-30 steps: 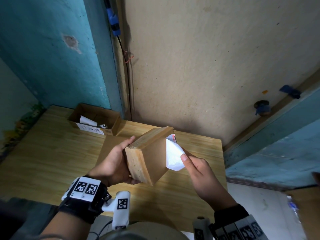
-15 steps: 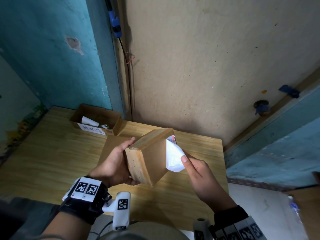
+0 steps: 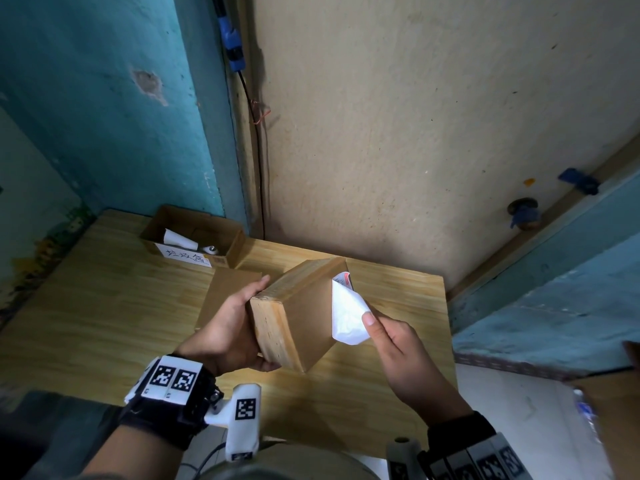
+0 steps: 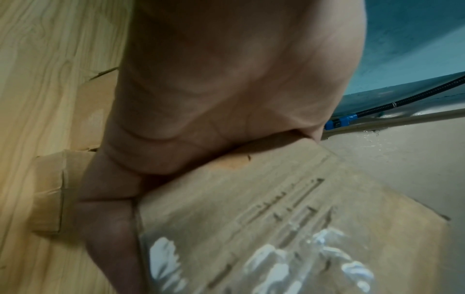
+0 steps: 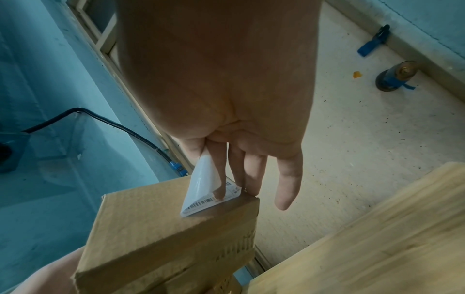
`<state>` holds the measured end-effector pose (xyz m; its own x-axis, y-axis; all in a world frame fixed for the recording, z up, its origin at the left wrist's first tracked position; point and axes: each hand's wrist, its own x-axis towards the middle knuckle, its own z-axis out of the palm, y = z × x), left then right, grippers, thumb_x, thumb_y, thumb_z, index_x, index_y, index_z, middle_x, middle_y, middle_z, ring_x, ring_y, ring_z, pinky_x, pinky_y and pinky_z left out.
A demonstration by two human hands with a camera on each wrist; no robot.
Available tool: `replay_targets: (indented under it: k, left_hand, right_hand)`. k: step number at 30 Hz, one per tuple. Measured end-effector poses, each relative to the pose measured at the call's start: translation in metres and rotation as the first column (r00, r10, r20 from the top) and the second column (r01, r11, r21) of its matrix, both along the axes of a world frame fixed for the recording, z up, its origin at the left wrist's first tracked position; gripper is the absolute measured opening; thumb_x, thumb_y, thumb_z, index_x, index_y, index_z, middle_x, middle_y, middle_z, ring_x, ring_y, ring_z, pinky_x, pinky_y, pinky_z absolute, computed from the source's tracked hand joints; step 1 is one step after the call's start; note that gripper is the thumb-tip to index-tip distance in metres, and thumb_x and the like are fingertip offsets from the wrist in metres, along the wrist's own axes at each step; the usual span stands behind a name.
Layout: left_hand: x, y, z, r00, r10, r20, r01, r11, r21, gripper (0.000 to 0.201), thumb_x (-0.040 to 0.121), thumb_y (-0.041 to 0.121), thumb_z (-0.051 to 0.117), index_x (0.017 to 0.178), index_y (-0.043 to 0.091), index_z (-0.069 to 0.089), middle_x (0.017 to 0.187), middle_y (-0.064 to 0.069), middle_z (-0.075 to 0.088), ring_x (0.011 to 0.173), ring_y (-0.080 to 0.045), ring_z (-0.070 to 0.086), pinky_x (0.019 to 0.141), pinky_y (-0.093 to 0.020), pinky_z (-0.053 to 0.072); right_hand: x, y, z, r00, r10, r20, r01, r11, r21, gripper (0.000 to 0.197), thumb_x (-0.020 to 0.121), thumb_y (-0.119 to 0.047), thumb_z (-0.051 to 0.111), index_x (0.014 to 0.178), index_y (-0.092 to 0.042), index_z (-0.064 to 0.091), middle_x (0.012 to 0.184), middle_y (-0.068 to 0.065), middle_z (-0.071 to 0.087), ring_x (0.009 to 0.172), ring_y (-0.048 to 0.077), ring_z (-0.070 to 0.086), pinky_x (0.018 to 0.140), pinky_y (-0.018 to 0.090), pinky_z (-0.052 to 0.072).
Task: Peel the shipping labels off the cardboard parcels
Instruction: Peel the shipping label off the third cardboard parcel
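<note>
label half off the parcel, held up over the counter

the left hand (image 3: 230, 327) has its grip wrapped round the left side of the cardboard parcel (image 3: 304, 317), tilted in the air above the wooden counter (image 3: 104, 306). the right hand (image 3: 401, 351) pinches the white shipping label (image 3: 348, 318), peeled back and curled off the parcel's right face, its far corner not yet off the cardboard. an open cardboard box (image 3: 194, 237) with paper scraps sits at the far left of the counter, well apart.
</note>
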<state>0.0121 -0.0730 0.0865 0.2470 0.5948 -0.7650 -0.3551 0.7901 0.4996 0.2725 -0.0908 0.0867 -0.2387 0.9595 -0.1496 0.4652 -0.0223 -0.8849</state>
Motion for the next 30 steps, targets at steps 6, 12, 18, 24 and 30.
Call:
replay_targets:
  k: [6,12,18,24,30]
  left_hand:
    - [0.0,0.001,-0.003,1.0,0.002,0.005,-0.001,1.0,-0.011,0.073,0.076,0.071,0.049,0.123,0.016,0.061,0.108,-0.019,0.062,0.098,-0.04,0.056,0.075,-0.044,0.047]
    - [0.002,0.004,-0.001,1.0,-0.006,-0.008,0.006,1.0,-0.007,0.072,0.069,0.067,0.053,0.12,0.017,0.061,0.106,-0.019,0.063,0.096,-0.04,0.057,0.075,-0.045,0.047]
    - [0.004,0.008,0.001,1.0,-0.005,-0.024,0.005,1.0,-0.005,0.076,0.068,0.068,0.052,0.123,0.017,0.06,0.109,-0.02,0.062,0.096,-0.041,0.056,0.075,-0.043,0.047]
    - [0.006,0.01,0.002,1.0,-0.002,-0.027,0.002,1.0,0.006,0.074,0.068,0.068,0.051,0.122,0.018,0.061,0.109,-0.02,0.062,0.096,-0.041,0.056,0.077,-0.045,0.046]
    - [0.007,0.012,0.002,1.0,-0.009,-0.018,0.009,1.0,0.002,0.072,0.075,0.069,0.048,0.124,0.018,0.061,0.109,-0.02,0.063,0.097,-0.041,0.057,0.076,-0.044,0.047]
  right_hand:
    - [0.0,-0.001,-0.003,0.999,0.015,-0.037,-0.015,1.0,-0.006,0.045,0.109,-0.053,0.037,0.124,-0.025,0.069,0.1,0.021,0.07,0.098,0.039,0.067,0.084,0.055,0.053]
    - [0.002,0.003,-0.005,0.999,-0.004,-0.036,0.004,1.0,-0.004,0.048,0.106,-0.055,0.036,0.107,-0.022,0.071,0.099,0.019,0.071,0.096,0.033,0.068,0.086,0.055,0.053]
    - [0.004,0.005,-0.005,0.999,-0.009,-0.045,0.009,1.0,-0.004,0.044,0.11,-0.048,0.037,0.117,-0.021,0.071,0.103,0.012,0.074,0.102,0.028,0.07,0.089,0.048,0.055]
    - [0.005,0.007,-0.002,0.998,-0.025,-0.065,0.025,1.0,0.007,0.045,0.111,-0.043,0.038,0.092,-0.016,0.069,0.083,0.022,0.063,0.082,0.037,0.062,0.073,0.05,0.05]
    - [0.007,0.009,-0.005,0.997,-0.026,-0.078,0.026,1.0,-0.005,0.044,0.111,-0.046,0.039,0.096,-0.018,0.07,0.086,0.016,0.069,0.086,0.034,0.066,0.076,0.048,0.052]
